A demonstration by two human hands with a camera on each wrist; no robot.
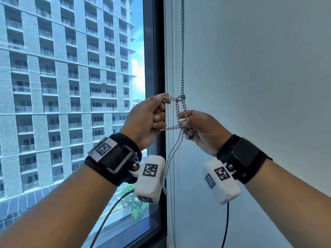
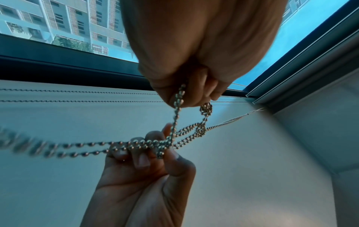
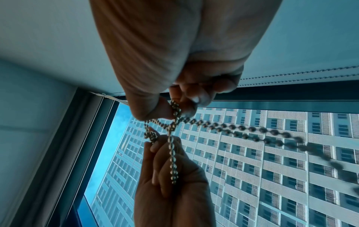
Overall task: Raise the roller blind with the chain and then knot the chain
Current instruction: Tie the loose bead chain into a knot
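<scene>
The metal bead chain (image 1: 182, 51) hangs down beside the dark window frame (image 1: 154, 51). At chest height it crosses itself in a loose loop (image 1: 180, 98). My left hand (image 1: 163, 102) pinches a bunched clump of chain at the loop's left side, and another strand runs out under its curled fingers. My right hand (image 1: 184, 122) pinches the doubled strands just below and to the right. The left wrist view shows the crossing (image 2: 201, 130) between both hands. The window glass is uncovered; the blind's top rail (image 2: 303, 64) shows at the window's corner.
A white panel (image 1: 250, 86) fills the right side, with two thin bead cords (image 1: 170, 51) running down its left edge. The chain's slack (image 1: 168, 158) hangs between my wrists. A tower block shows through the glass (image 1: 71, 68). Black cables (image 1: 111, 208) trail from the wrist cameras.
</scene>
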